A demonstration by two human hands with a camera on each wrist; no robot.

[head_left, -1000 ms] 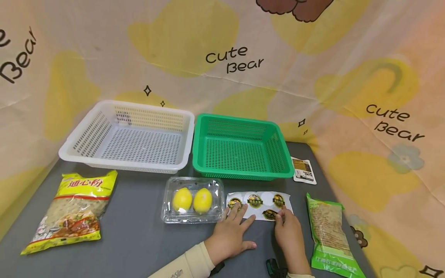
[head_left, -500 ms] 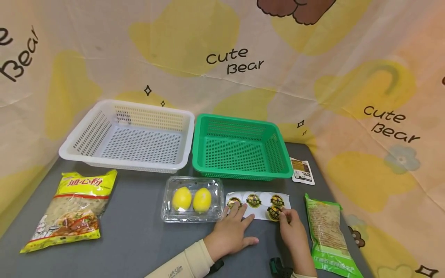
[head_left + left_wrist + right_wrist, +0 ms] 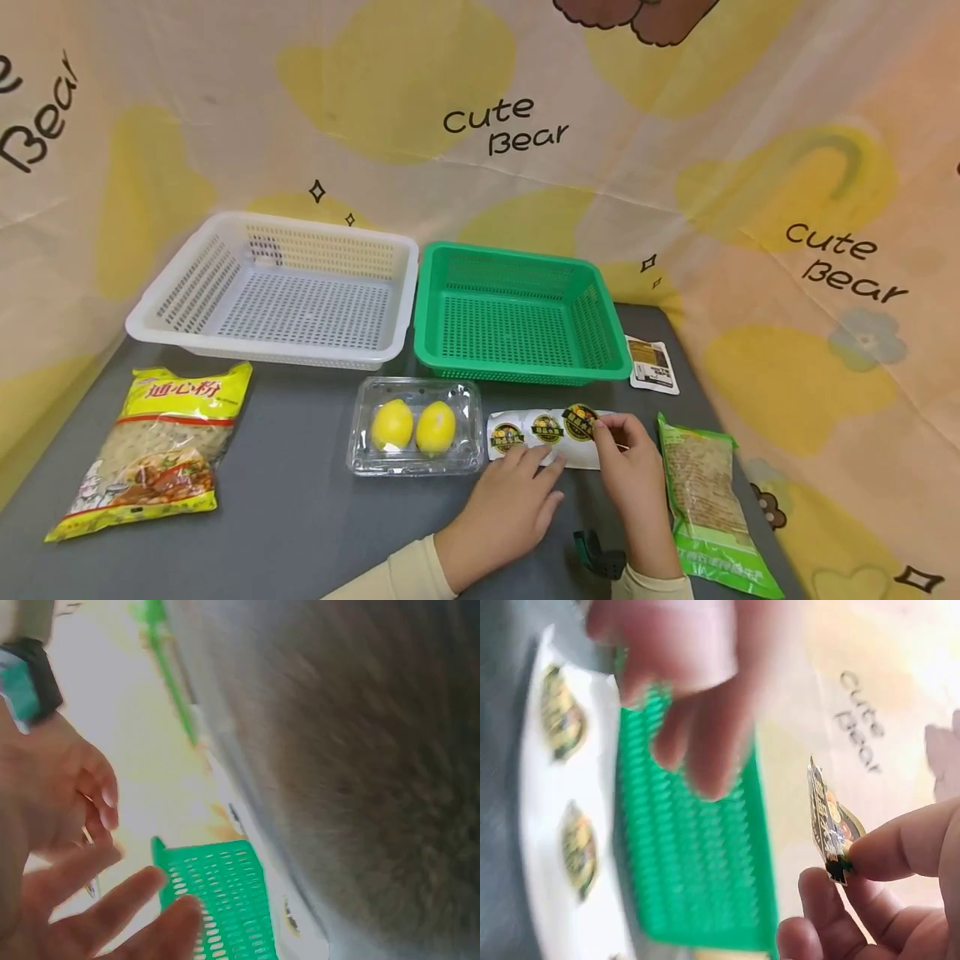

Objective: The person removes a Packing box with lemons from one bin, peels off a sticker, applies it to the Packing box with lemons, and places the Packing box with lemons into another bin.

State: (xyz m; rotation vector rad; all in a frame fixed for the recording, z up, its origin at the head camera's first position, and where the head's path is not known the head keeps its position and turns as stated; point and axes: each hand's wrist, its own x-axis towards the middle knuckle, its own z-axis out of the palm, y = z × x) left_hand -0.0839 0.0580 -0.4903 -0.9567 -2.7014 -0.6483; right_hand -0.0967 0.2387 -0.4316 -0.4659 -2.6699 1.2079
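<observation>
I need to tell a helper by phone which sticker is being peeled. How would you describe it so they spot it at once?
Start at the green basket, then drop to the white sticker sheet lying on the grey table in front of it. The sticker is the round black-and-gold one pinched in the right hand above the sheet's right end. Unlike its neighbours, which lie flat on the sheet, it is lifted clear.

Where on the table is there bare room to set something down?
Bare grey table lies between the macaroni bag and the lemon clamshell. Both baskets, white and green, hold nothing. It is crowded around the sticker sheet, both hands and the green noodle bag.
</observation>
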